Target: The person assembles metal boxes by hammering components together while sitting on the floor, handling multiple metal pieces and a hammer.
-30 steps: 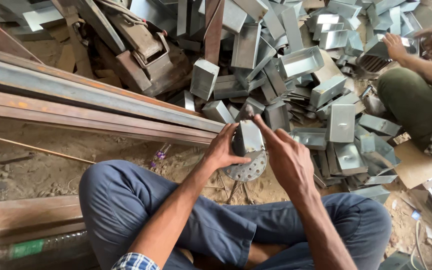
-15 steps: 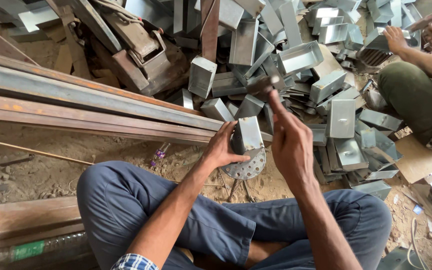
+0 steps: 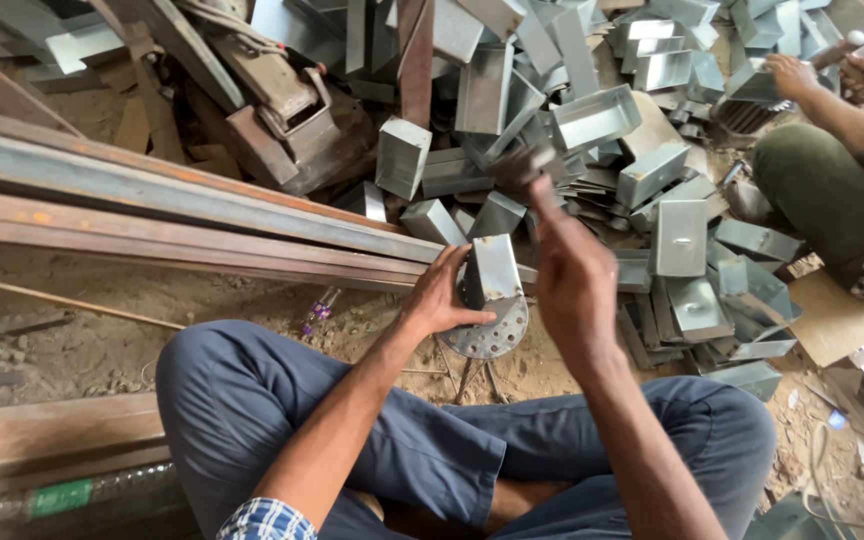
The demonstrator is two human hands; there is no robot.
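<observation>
Head view, centre of the frame. The left hand [image 3: 442, 300] has its fingers curled round a small folded sheet-metal box [image 3: 495, 268], holding it upright on a round perforated metal disc [image 3: 489, 335] that stands on thin legs over the dirt floor [image 3: 152, 320]. The right hand [image 3: 574, 280] is raised just right of the box, fingers closed round the handle of a hammer [image 3: 524, 168]; the blurred head of the hammer shows above the hand, over the box. Both legs, in blue trousers [image 3: 372, 430], are crossed across the lower frame. A heap of similar grey metal boxes [image 3: 592, 120] fills the upper centre and right. Long rusty steel bars [image 3: 152, 210] run from the left edge toward the centre. At the upper right a second person in olive trousers [image 3: 822, 190] sits among the boxes, hands [image 3: 792, 72] near the top edge.
</observation>
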